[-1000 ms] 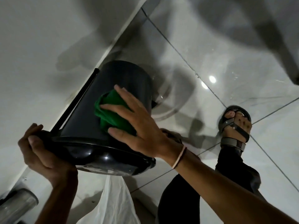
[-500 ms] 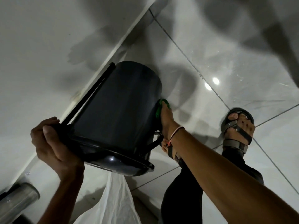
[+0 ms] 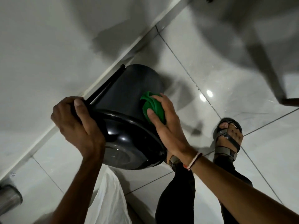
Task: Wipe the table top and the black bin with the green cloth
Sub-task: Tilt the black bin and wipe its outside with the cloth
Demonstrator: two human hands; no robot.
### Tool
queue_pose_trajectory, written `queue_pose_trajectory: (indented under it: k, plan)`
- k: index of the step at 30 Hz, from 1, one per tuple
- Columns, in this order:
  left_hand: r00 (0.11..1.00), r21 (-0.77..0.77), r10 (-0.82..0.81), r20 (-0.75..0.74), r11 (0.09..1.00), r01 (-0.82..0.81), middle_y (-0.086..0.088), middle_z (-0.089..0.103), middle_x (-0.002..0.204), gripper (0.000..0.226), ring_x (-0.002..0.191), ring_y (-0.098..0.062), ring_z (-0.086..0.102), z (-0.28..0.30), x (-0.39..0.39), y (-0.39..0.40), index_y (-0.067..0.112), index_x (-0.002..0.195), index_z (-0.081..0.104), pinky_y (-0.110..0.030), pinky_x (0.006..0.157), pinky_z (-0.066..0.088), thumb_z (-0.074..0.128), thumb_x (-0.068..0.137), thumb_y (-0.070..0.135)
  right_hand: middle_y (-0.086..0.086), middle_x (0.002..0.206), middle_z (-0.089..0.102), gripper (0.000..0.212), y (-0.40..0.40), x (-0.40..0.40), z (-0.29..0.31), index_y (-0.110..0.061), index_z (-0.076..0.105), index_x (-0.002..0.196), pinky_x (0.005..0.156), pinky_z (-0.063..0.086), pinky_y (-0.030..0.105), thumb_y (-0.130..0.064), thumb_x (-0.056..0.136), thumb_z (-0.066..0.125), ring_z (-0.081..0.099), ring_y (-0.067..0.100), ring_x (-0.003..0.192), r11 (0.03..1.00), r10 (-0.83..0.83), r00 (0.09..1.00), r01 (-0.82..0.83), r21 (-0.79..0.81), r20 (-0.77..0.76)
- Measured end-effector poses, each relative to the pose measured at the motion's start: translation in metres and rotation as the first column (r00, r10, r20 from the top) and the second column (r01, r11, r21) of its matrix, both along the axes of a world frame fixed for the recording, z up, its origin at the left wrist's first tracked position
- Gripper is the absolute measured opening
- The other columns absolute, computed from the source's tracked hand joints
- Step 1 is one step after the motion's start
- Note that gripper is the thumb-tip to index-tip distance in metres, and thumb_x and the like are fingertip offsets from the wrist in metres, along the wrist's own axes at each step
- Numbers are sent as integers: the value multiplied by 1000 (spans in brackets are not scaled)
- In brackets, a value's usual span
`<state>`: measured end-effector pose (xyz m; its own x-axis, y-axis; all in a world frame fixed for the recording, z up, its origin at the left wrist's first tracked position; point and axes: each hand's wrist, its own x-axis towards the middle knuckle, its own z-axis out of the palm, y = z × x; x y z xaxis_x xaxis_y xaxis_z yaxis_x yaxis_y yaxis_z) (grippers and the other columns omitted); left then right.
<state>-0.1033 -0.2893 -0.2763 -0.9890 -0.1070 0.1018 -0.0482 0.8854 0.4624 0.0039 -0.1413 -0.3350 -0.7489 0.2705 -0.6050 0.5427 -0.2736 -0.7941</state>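
The black bin (image 3: 124, 92) is tilted toward me above the tiled floor, its glossy lid end (image 3: 129, 143) nearest the camera. My left hand (image 3: 76, 125) grips the bin's rim and lid edge on the left, beside a thin black rod. My right hand (image 3: 165, 125) presses the bunched green cloth (image 3: 152, 105) against the bin's right side wall, fingers spread over it. The table top is out of view.
A white wall and skirting (image 3: 103, 75) run behind the bin. A white plastic bag (image 3: 111, 199) hangs below it. My sandalled foot (image 3: 229, 136) stands on the glossy tiles at right. A metal cylinder (image 3: 9, 198) sits at the lower left; a furniture leg (image 3: 289, 101) shows at far right.
My right hand has brought the cloth from the hidden far side back onto the visible right side wall. The bin has turned, lid end more toward me; my left hand has regripped higher.
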Motion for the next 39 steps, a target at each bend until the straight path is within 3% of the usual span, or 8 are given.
queue_pose_trajectory:
  k: [7, 14, 19, 24, 27, 31, 34, 39]
  plan:
    - [1000, -3, 19, -11, 1000, -19, -21, 65, 109, 33, 110, -32, 52, -1, 8, -5, -2, 106, 64, -4, 89, 28, 39, 110, 19, -7, 162, 40, 35, 3, 5, 10, -30, 63, 122, 122, 44, 50, -31, 87, 64, 46, 16, 149, 990, 128, 963, -139, -32, -235]
    - [980, 3, -197, -27, 980, 197, -18, 60, 96, 31, 100, -27, 51, 4, 51, -18, -3, 96, 61, -35, 106, 38, 39, 106, 16, 2, 151, 51, 32, -11, 49, -18, -24, 63, 122, 117, 48, 31, -24, 90, 59, 54, 14, 138, 993, 57, 993, -44, 114, -108]
    - [947, 72, -318, -34, 945, 320, 1, 57, 109, 53, 115, -19, 53, 4, 111, -21, 3, 87, 66, -53, 128, 24, 32, 112, 36, 4, 132, 62, 27, 5, 23, -40, -18, 59, 130, 112, 50, 48, -22, 104, 61, 60, 22, 122, 975, -175, 965, 142, 173, 193]
    - [974, 206, -226, -25, 952, 226, 3, 60, 122, 53, 125, -31, 59, 0, 118, -12, 15, 80, 71, -70, 109, 39, 36, 113, 38, 6, 166, 37, 41, -8, 36, -4, -20, 56, 140, 122, 46, 42, -34, 101, 61, 43, 21, 152, 974, 88, 990, -62, 219, -112]
    - [952, 212, -305, -4, 931, 298, -4, 63, 128, 57, 132, -20, 60, 5, 130, -8, 9, 75, 73, -61, 120, 39, 38, 113, 33, 3, 171, 29, 43, -23, 66, 19, -26, 52, 146, 123, 43, 28, -43, 107, 51, 36, 15, 158, 938, 212, 936, -114, 327, -281]
    - [913, 182, -398, 83, 907, 379, -7, 61, 148, 28, 152, -13, 47, 9, 152, 2, 14, 117, 72, -42, 131, 24, 47, 107, 20, 10, 167, 38, 43, 1, 55, -6, -14, 57, 143, 123, 44, 48, -34, 105, 56, 39, 25, 154, 903, 106, 994, -89, 420, -17]
    - [933, 192, -316, 170, 939, 284, 0, 39, 171, 53, 165, -16, 24, 14, 158, 3, 22, 156, 44, -51, 134, 16, 46, 103, 21, 10, 164, 42, 39, 9, 41, -18, -11, 59, 141, 123, 41, 53, -28, 105, 59, 39, 26, 152, 917, -60, 981, -19, 398, 184]
    - [945, 290, -23, 325, 954, -76, 14, 13, 179, 61, 166, -2, 3, 22, 147, 6, 31, 167, 22, -42, 139, 9, 33, 107, 42, 5, 169, 33, 38, -35, 76, 8, -22, 59, 135, 124, 41, 46, -45, 107, 50, 33, 20, 158, 825, 386, 887, -207, 526, -256]
